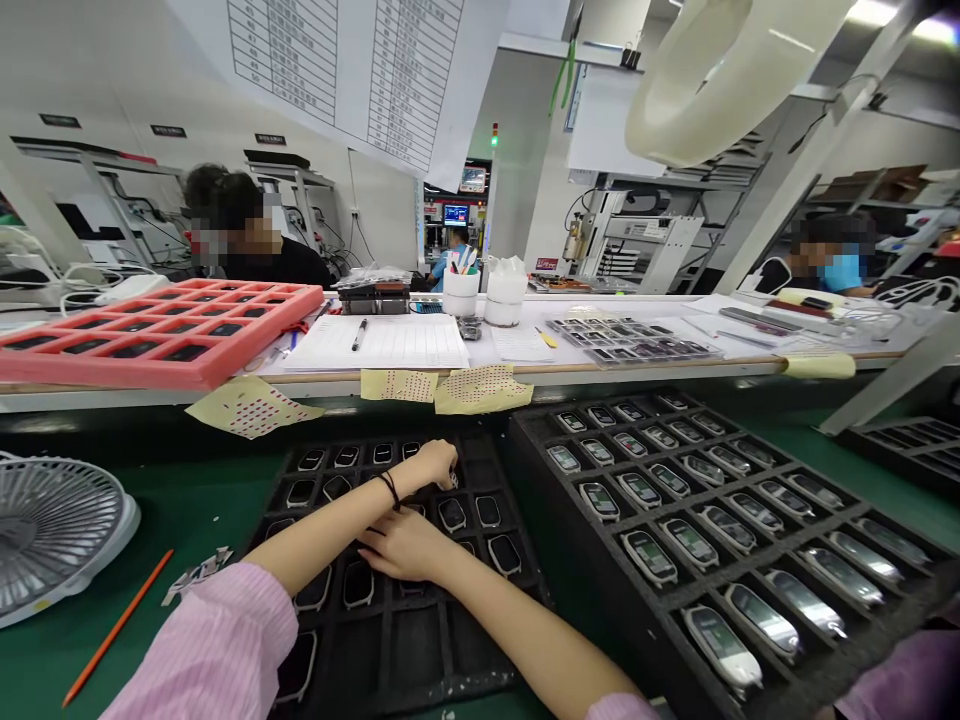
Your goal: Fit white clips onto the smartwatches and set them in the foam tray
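Observation:
A black foam tray (416, 650) with watch bodies in its compartments lies in front of me. My left hand (435, 466) is over the tray's far part, fingers curled down around something small, mostly hidden. Below it, my right hand (401, 545) rests low over the middle compartments, partly covered by my left forearm; its fingertips are largely hidden. Near the hands are a dark-screened watch (451, 514) and another watch (358, 582). Several front compartments hold nothing. On the right, a second black foam tray (600, 560) is filled with rows of watches (649, 556).
A fan (60, 535) and an orange stick (120, 625) lie at left. On the raised shelf stand a pink foam tray (210, 365), paper sheets (405, 340), white cups (505, 295) and clear trays of parts (637, 340). A tape roll (675, 130) hangs above. People sit beyond.

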